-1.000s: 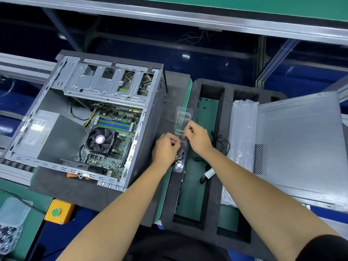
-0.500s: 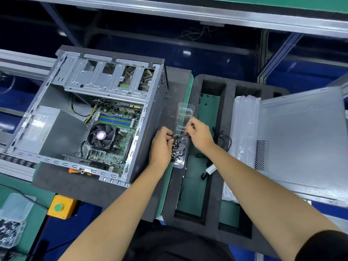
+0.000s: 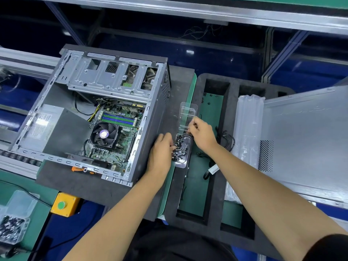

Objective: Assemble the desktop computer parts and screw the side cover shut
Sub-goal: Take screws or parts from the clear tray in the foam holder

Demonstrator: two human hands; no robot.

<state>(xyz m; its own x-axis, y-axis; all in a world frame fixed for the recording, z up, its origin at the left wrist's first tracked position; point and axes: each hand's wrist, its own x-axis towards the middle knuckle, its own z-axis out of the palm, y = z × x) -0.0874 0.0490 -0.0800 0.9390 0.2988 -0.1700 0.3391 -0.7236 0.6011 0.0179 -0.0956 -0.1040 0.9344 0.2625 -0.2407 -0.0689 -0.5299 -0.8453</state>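
The computer case (image 3: 105, 117) is lying open on its side on the dark foam pad (image 3: 79, 183), motherboard, fan and power supply already sitting inside, so the fitting of parts is looking largely done as far as I can judge. The side cover (image 3: 305, 144) is resting well apart on the right, not yet on the case. The left hand (image 3: 160, 149) is pinching into the screws in the clear screw box (image 3: 181, 149), lying between case and foam tray (image 3: 216, 185), while the right hand (image 3: 202, 133) is gripping the box's raised lid at the hinge. Covering and screwing shut are remaining.
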